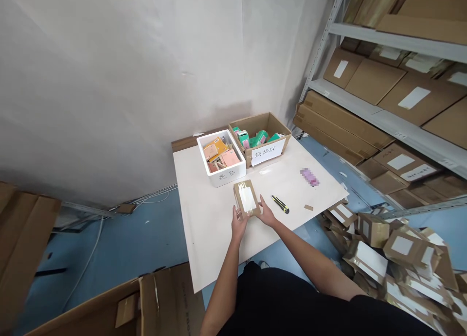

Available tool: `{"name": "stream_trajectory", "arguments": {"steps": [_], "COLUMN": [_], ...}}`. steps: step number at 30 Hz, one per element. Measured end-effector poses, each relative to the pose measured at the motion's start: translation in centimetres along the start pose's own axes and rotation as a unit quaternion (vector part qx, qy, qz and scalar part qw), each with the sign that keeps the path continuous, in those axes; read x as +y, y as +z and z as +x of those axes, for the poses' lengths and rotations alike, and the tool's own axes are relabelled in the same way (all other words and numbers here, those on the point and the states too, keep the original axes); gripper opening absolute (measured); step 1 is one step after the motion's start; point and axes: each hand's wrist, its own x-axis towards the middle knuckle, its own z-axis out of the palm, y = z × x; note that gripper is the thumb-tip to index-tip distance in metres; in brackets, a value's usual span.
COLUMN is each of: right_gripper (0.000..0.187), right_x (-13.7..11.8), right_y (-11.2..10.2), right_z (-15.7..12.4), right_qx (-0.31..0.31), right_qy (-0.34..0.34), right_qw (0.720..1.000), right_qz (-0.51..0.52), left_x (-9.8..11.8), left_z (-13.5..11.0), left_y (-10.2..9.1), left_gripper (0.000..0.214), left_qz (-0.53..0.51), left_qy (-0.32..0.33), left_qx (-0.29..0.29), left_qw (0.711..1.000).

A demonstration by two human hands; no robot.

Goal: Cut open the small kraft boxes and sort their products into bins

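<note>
A small brown cardboard parcel (pixel 246 198) with a white label rests on the white table (pixel 204 214), held between both hands. My left hand (pixel 238 221) grips its near left corner and my right hand (pixel 266 213) holds its near right side, fingers curled against it. A black and yellow utility knife (pixel 280 204) lies on the table just right of my right hand.
A white bin (pixel 221 157) of orange and pink packets and a labelled cardboard box (pixel 261 137) of green items stand at the table's far edge. Several taped parcels (pixel 394 253) are piled on the floor at right, below the shelves (pixel 394 73) of cartons. Open cartons (pixel 120 302) sit near left.
</note>
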Motion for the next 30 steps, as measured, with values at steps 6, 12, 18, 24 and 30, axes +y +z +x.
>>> {"name": "stream_trajectory", "arguments": {"steps": [6, 12, 18, 24, 30], "right_gripper": [0.099, 0.088, 0.077, 0.066, 0.041], "right_x": [2.0, 1.7, 3.7, 9.6, 14.9], "right_y": [0.2, -3.0, -7.6, -10.6, -11.1], "right_z": [0.3, 1.6, 3.3, 3.3, 3.7], "right_qx": [-0.011, -0.007, 0.018, 0.019, -0.013], "right_qy": [0.012, 0.040, 0.091, 0.184, 0.211], "right_qw": [0.995, 0.985, 0.982, 0.971, 0.962], "right_qz": [-0.100, -0.166, -0.163, -0.152, -0.172], "left_x": [0.3, 3.7, 4.0, 3.8, 3.8], "left_z": [5.2, 12.9, 17.8, 17.0, 10.7], "left_y": [-1.3, -4.1, -4.3, -3.1, 2.0], "left_gripper": [0.067, 0.097, 0.129, 0.134, 0.128], "left_qz": [0.096, 0.284, 0.454, 0.522, 0.520], "left_qy": [0.042, 0.060, 0.080, 0.029, -0.051], "left_qx": [-0.016, -0.152, -0.249, -0.232, -0.176], "left_qw": [0.994, 0.945, 0.852, 0.820, 0.834]}}
